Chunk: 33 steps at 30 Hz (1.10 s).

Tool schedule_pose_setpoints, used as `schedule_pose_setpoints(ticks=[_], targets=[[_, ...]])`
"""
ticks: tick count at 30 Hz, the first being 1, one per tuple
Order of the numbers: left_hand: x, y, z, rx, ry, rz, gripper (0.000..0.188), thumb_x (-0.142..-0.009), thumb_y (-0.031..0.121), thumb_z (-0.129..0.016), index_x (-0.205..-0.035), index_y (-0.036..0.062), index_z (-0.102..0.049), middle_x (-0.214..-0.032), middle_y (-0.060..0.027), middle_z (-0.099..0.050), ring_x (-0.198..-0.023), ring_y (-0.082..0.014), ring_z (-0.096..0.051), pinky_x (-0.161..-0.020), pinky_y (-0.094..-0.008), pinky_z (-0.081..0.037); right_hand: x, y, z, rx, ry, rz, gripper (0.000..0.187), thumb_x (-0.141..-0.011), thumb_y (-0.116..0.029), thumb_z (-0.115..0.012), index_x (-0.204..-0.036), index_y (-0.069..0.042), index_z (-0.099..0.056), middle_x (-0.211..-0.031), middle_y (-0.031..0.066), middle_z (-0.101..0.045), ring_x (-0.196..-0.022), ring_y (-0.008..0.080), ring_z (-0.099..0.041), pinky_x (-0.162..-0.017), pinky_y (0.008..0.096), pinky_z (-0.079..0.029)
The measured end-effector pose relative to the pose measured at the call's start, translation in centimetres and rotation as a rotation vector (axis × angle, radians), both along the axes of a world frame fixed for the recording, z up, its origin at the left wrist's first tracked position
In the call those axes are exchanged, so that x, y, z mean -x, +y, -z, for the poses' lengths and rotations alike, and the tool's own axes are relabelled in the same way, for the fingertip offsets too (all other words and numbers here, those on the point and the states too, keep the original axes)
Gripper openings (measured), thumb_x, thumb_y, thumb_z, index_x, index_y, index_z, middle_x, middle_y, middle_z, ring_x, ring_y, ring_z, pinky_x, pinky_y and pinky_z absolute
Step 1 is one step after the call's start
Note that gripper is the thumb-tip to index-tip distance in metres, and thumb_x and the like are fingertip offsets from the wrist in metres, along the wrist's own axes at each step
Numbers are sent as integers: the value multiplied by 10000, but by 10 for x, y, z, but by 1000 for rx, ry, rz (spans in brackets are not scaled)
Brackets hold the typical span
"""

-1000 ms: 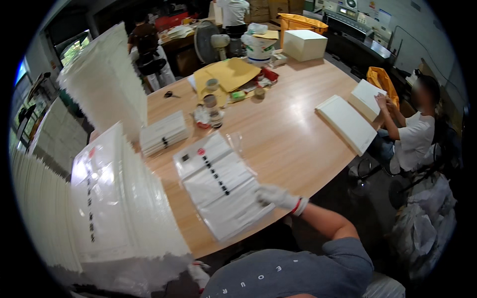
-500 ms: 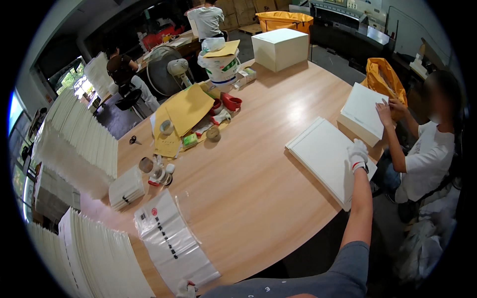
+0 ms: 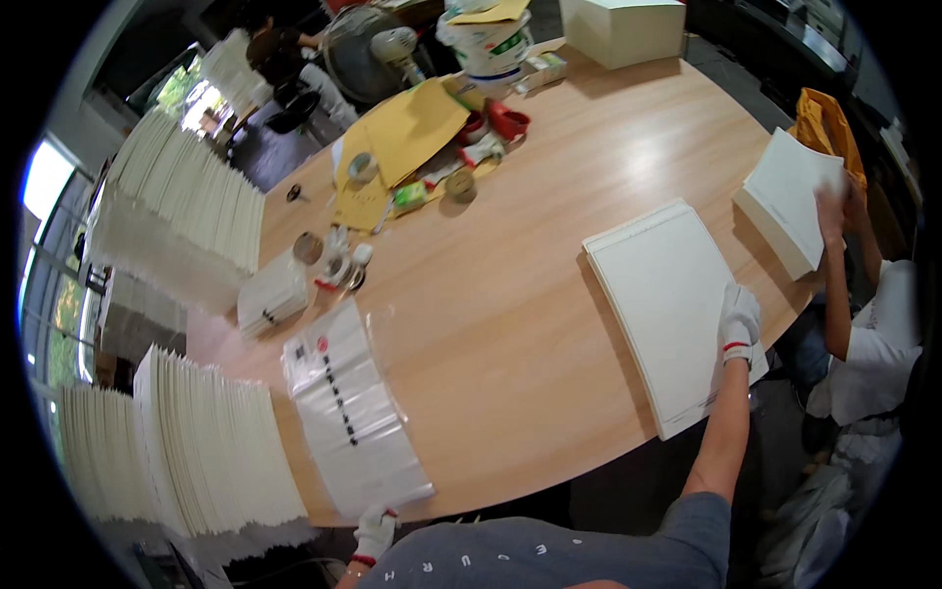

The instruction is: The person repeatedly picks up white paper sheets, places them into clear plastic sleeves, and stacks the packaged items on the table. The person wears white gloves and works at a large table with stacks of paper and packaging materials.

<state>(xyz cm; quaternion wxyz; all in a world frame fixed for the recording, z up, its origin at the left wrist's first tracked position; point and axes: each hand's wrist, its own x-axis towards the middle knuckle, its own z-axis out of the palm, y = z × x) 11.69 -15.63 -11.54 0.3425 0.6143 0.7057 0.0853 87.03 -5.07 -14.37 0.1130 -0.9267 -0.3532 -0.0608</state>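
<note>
My right hand (image 3: 740, 316), in a white glove with a red cuff band, grips the right edge of a flat stack of white paper sheets (image 3: 667, 304) near the table's front right edge. The stack lies at a slant, with fine print along its margins. At the lower left, my left hand (image 3: 375, 533), also gloved, is at the table edge by the lower end of a pile of clear plastic bags (image 3: 368, 422). Its fingers are too small and partly hidden to read. The bags lie flat with dark and red print.
Tall paper piles (image 3: 211, 442) stand along the left. Yellow envelopes (image 3: 407, 133), tape rolls (image 3: 461, 186) and scissors (image 3: 294, 193) lie farther back, near a white bucket (image 3: 486, 44). A co-worker's blurred hands (image 3: 836, 206) touch another paper stack (image 3: 790, 191) at right. A white block (image 3: 628, 34) stands behind.
My right hand and the paper stack have turned clockwise and shifted left, away from the co-worker's stack. The whole view has tilted down, bringing more of my left hand into sight.
</note>
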Motion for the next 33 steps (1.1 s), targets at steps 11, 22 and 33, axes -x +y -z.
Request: schedule_pose_setpoints(ticks=[11,22,33], targets=[[62,7,2,-444,143,286,120,-724,99,-575,-837,68,-601,-749,-131,-602,-678,-310,-592,-622,-378,-474,298,-27,-37,-101,91,82,339,-879,-389,-366,-935,-107,-544,-945,165,-567,-879,360,-538,-744,460,-435],[85,26,34,-921,204,636,95,-727,174,-586,-751,82,-582,-873,-36,-566,-765,-193,-552,-485,-336,-435,442,-57,-62,-363,-5,4,515,-884,-312,-460,-1291,-19,-342,-1267,225,-402,-1176,361,-368,-982,419,-302],[112,72,-4,125,-646,248,99,-780,55,-453,-773,-5,-532,-745,-105,-623,-742,-170,-638,-591,-262,-453,647,-149,-83,-199,1494,-226,338,-877,-276,-535,-1111,-32,-524,-805,32,-549,-640,111,-529,-621,270,-500]])
